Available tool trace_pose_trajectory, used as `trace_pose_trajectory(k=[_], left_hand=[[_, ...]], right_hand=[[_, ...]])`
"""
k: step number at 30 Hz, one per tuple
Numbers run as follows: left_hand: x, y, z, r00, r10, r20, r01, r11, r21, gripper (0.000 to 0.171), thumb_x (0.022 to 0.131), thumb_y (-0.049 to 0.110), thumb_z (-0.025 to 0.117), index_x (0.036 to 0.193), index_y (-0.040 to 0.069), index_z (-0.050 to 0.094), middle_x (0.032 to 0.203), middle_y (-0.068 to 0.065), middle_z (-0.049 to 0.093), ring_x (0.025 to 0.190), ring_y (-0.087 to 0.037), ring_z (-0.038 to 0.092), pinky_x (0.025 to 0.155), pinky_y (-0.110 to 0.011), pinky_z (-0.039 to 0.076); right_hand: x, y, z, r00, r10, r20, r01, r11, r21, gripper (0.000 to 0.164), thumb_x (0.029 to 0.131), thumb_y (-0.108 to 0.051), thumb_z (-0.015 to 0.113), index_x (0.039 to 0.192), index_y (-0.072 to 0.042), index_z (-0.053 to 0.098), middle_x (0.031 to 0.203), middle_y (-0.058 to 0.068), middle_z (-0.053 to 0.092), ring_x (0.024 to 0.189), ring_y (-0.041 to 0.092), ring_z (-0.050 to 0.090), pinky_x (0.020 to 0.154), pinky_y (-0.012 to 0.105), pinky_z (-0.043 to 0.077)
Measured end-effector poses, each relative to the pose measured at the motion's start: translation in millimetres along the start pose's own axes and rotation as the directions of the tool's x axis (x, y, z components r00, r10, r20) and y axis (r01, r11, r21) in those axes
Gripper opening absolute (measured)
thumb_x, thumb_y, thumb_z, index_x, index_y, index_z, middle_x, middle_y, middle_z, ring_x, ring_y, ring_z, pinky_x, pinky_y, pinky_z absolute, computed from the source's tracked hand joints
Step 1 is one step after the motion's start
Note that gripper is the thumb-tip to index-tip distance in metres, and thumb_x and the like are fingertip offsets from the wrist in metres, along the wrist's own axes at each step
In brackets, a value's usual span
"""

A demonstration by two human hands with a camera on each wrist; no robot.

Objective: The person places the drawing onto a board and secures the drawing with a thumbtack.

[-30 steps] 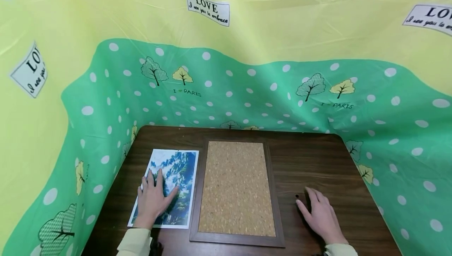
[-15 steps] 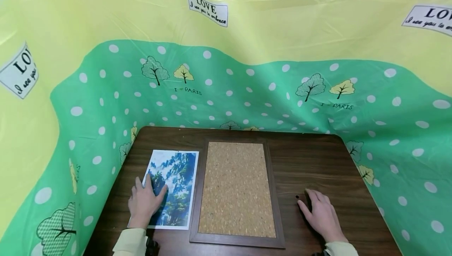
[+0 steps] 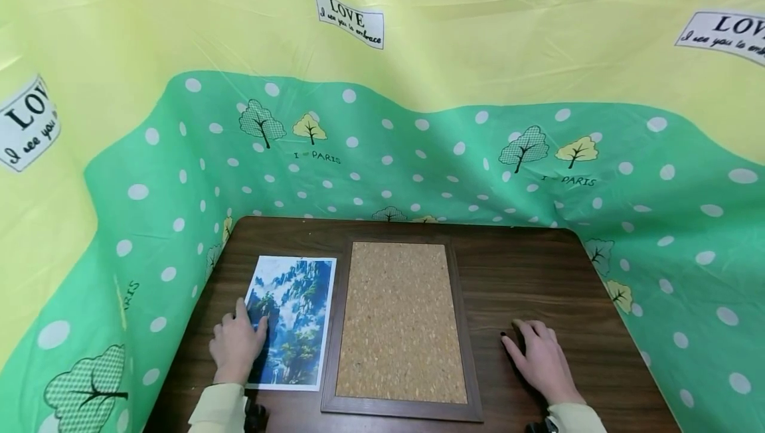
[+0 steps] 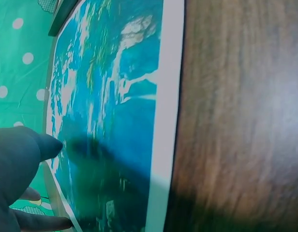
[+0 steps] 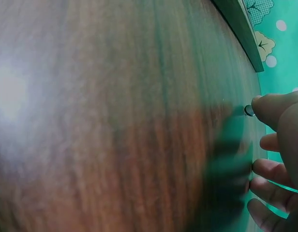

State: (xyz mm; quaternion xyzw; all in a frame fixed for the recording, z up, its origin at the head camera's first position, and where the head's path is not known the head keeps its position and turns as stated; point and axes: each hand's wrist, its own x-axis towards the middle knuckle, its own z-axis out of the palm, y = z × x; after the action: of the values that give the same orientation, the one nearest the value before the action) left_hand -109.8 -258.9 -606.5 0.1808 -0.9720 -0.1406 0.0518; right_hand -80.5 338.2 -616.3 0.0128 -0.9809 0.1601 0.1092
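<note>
A printed picture (image 3: 301,317) of blue misty mountains with a white border lies flat on the dark wooden table (image 3: 520,267). My left hand (image 3: 235,346) is at its left edge, thumb and index finger over the print; in the left wrist view the thumb (image 4: 35,147) shows above the paper. Right of the picture lies a brown-framed cork board (image 3: 402,320). My right hand (image 3: 545,363) rests on the table to the right of the board, fingers loosely bent. Against its thumb tip is a small dark round thing (image 3: 503,334), whose kind I cannot tell.
A green and yellow curtain (image 3: 418,154) with dots and trees hangs round the table's back and sides. The board's frame (image 3: 400,408) forms a low raised edge between the two hands.
My left hand has slid left and slightly down off the middle of the picture to its left edge, uncovering more print. The right hand's thumb has come against the small dark thing.
</note>
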Motion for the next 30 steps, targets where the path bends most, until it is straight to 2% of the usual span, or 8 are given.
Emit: trace_pose_trajectory(k=[7, 13, 16, 24, 30], left_hand=[[5.7, -2.7, -3.6, 0.999, 0.002, -0.036, -0.002, 1.0, 0.008, 0.066, 0.096, 0.023, 0.076, 0.143, -0.013, 0.045, 0.119, -0.043, 0.058, 0.102, -0.061, 0.06, 0.074, -0.072, 0.051], [6.8, -5.8, -8.4, 0.999, 0.005, -0.051, -0.005, 1.0, -0.002, 0.044, 0.093, 0.017, 0.079, 0.112, -0.017, 0.058, 0.1, -0.038, 0.06, 0.086, -0.054, 0.062, 0.064, -0.066, 0.052], [7.2, -8.2, -10.1, 0.999, -0.012, -0.05, 0.01, 0.999, -0.033, 0.039, 0.092, 0.017, 0.08, 0.102, -0.015, 0.06, 0.092, -0.034, 0.059, 0.08, -0.051, 0.062, 0.061, -0.064, 0.052], [12.5, -9.1, -13.9, 0.991, -0.124, 0.041, 0.129, 0.982, -0.138, 0.033, 0.095, 0.016, 0.077, 0.103, -0.013, 0.063, 0.091, -0.03, 0.059, 0.081, -0.046, 0.062, 0.06, -0.059, 0.052], [14.3, -9.2, -13.6, 0.984, -0.173, 0.051, 0.179, 0.967, -0.18, 0.023, 0.097, 0.009, 0.072, 0.105, -0.011, 0.066, 0.094, -0.03, 0.063, 0.084, -0.044, 0.063, 0.068, -0.06, 0.053]], right_hand=[[2, -2, 1, 1.0, 0.005, 0.011, -0.005, 1.0, 0.017, 0.05, 0.095, -0.027, 0.078, 0.128, 0.008, 0.066, 0.118, 0.029, 0.061, 0.107, 0.05, 0.058, 0.087, 0.065, 0.049], [3, -2, 2, 1.0, 0.018, 0.019, -0.018, 1.0, 0.017, 0.048, 0.095, -0.027, 0.077, 0.127, 0.008, 0.067, 0.116, 0.028, 0.061, 0.106, 0.049, 0.058, 0.088, 0.065, 0.048], [4, -4, 1, 1.0, 0.013, 0.019, -0.013, 1.0, 0.019, 0.045, 0.095, -0.026, 0.078, 0.124, 0.007, 0.069, 0.114, 0.026, 0.062, 0.106, 0.048, 0.059, 0.088, 0.064, 0.049], [5, -6, -1, 1.0, -0.006, 0.013, 0.005, 0.999, 0.052, 0.034, 0.094, -0.02, 0.079, 0.12, 0.0, 0.073, 0.112, 0.021, 0.063, 0.105, 0.045, 0.059, 0.087, 0.063, 0.049], [4, -7, 0, 0.998, -0.044, -0.041, 0.047, 0.997, 0.065, 0.024, 0.091, -0.015, 0.082, 0.111, -0.003, 0.077, 0.107, 0.017, 0.065, 0.101, 0.042, 0.061, 0.083, 0.061, 0.05]])
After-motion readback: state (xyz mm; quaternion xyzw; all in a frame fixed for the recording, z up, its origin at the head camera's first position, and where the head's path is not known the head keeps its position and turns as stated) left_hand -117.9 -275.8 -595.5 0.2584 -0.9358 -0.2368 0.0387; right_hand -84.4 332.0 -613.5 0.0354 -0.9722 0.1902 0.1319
